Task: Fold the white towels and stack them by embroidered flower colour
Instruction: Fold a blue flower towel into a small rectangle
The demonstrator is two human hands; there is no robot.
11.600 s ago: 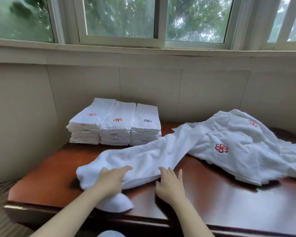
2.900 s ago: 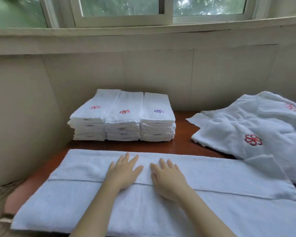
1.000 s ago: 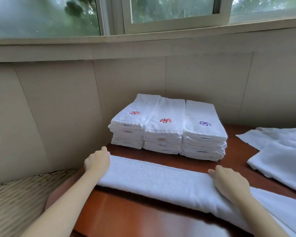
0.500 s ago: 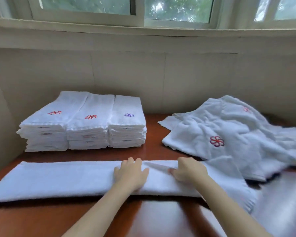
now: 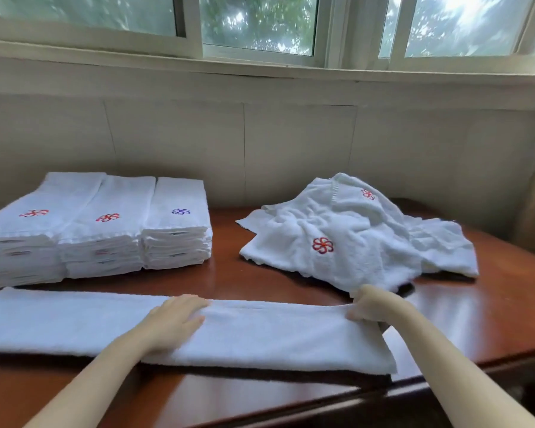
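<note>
While the left hand (image 5: pixel 176 318) lies flat on the folded towel (image 5: pixel 260 335), the right hand (image 5: pixel 372 307) pinches its end; the frame's left edge crops the towel.

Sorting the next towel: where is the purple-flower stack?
In the head view, the purple-flower stack sits left of centre on the table, rightmost of three stacks, right beside a red-flower stack.

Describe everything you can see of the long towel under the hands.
The long towel is white terry cloth, folded lengthwise into a narrow band, flat across the front of the brown table, no flower showing. The left hand presses flat on its middle; the right hand grips its right end. Its left end reaches the frame's edge.
</note>
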